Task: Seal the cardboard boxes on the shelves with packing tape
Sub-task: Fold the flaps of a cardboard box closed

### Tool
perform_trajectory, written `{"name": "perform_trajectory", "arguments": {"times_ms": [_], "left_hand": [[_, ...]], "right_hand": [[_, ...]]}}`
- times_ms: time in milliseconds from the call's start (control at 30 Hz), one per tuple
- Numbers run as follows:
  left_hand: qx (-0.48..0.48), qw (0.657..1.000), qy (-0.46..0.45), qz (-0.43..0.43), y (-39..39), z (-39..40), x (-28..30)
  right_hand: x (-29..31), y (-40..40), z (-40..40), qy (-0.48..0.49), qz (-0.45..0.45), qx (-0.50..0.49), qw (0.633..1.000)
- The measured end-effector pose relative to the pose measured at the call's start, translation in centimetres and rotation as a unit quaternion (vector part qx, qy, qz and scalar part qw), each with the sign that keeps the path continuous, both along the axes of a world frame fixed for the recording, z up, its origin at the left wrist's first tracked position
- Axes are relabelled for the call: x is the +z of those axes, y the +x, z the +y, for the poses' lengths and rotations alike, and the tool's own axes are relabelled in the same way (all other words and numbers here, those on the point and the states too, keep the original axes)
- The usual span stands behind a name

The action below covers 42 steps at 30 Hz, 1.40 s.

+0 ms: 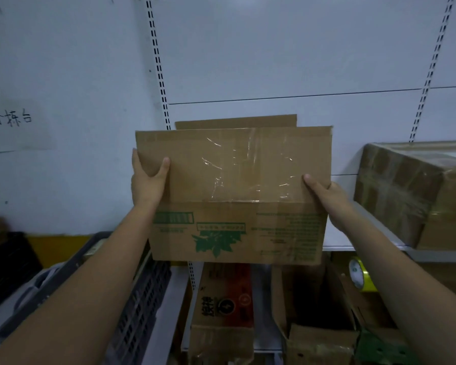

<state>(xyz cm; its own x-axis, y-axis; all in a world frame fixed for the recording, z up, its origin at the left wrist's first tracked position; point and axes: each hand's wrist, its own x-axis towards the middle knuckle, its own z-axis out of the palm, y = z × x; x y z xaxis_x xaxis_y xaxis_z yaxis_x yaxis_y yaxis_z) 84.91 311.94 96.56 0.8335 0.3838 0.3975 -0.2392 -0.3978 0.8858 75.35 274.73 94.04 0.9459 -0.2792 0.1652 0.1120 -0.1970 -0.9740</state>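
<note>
Everything here sits around the box (237,191), which the person holds up in front of the white wall panel (274,48), above the lower shelf.

Far left of the box, dark handwriting (10,117) marks the wall. Below and left of the box stand a black crate (8,262) and a grey slatted crate (140,312).

The left hand (149,177) grips the box's left edge: its thumb lies on the near face and its fingers wrap round behind, out of sight. The box is held with its flaps up, clear tape shining across the upper half, and green upside-down print with a leaf design on the lower half. A second flap shows behind the top edge.

Directly under the box, a carton (221,306) with red and black print stands on the lower shelf, and an open brown carton (316,320) is beside it.

The right hand (324,196) clasps the box's right edge, thumb on the front, fingers hidden behind.

Below and right of the box a yellow tape roll (361,276) rests among the cartons. To the right of the box, a taped parcel (416,193) sits on the shelf (379,248).
</note>
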Motion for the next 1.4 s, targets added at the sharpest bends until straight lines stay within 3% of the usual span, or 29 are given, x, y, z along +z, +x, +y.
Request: {"name": "perform_trajectory", "arguments": {"times_ms": [167, 333, 467, 567, 633, 700, 800, 900, 967, 1033, 1067, 1100, 1133, 1167, 1233, 1333, 1400], "left_hand": [[-0.029, 0.996, -0.074, 0.033, 0.3, 2.4, -0.2], [0.103, 0.991, 0.049, 0.063, -0.3, -0.8, 1.0], [-0.023, 0.999, 0.042, 0.016, -5.5, -5.9, 1.6], [-0.07, 0.991, 0.096, -0.058, -9.9, -10.1, 1.1], [-0.063, 0.983, 0.145, -0.091, -11.6, -12.2, 0.6], [-0.045, 0.979, 0.166, -0.105, -12.6, -13.5, 0.6], [-0.028, 0.982, 0.153, -0.108, -13.8, -16.1, 1.3], [0.018, 0.993, 0.106, -0.046, -14.1, -18.7, 1.9], [0.04, 0.996, 0.07, -0.029, -14.3, -19.5, 1.9], [0.049, 0.997, 0.039, -0.045, -15.0, -19.8, 1.2], [0.048, 0.997, 0.023, -0.054, -15.5, -19.8, 0.8], [0.049, 0.997, 0.012, -0.064, -16.0, -19.7, 0.2], [0.052, 0.996, 0.004, -0.07, -16.4, -19.6, -0.2], [0.058, 0.996, -0.008, -0.074, -16.8, -19.4, -0.7], [0.06, 0.994, -0.026, -0.083, -17.4, -19.0, -1.4], [0.051, 0.994, -0.035, -0.089, -17.9, -18.5, -1.7], [0.051, 0.993, -0.042, -0.094, -18.0, -17.9, -1.4]], "right_hand": [[3.0, -1.8, -1.4, -0.096, 0.11, 0.155, 0.977], [2.8, -2.7, 2.3, -0.155, 0.091, 0.177, 0.968], [1.4, -2.1, 4.7, -0.215, 0.056, 0.224, 0.949], [1.7, -2.4, 7.5, -0.241, 0.085, 0.346, 0.903], [2.3, -2.0, 8.5, -0.251, 0.056, 0.427, 0.867], [3.0, -1.4, 8.3, -0.212, 0.025, 0.49, 0.845], [2.5, 0.3, 6.8, -0.072, -0.013, 0.566, 0.821], [1.5, 1.7, 6.5, 0.064, 0.004, 0.614, 0.786], [1.6, 2.6, 6.9, 0.114, 0.036, 0.584, 0.803], [2.1, 3.9, 6.8, -0.016, -0.012, 0.521, 0.853], [2.1, 4.7, 6.7, -0.168, -0.067, 0.467, 0.865], [1.8, 5.8, 6.7, -0.339, -0.124, 0.419, 0.833], [1.2, 7.1, 6.9, -0.484, -0.153, 0.381, 0.773], [0.7, 8.0, 7.3, -0.565, -0.14, 0.37, 0.724], [0.6, 9.3, 8.8, -0.59, -0.11, 0.397, 0.694], [2.5, 10.8, 12.2, -0.547, -0.192, 0.39, 0.715], [3.8, 12.2, 14.4, -0.577, -0.244, 0.347, 0.698]]}}
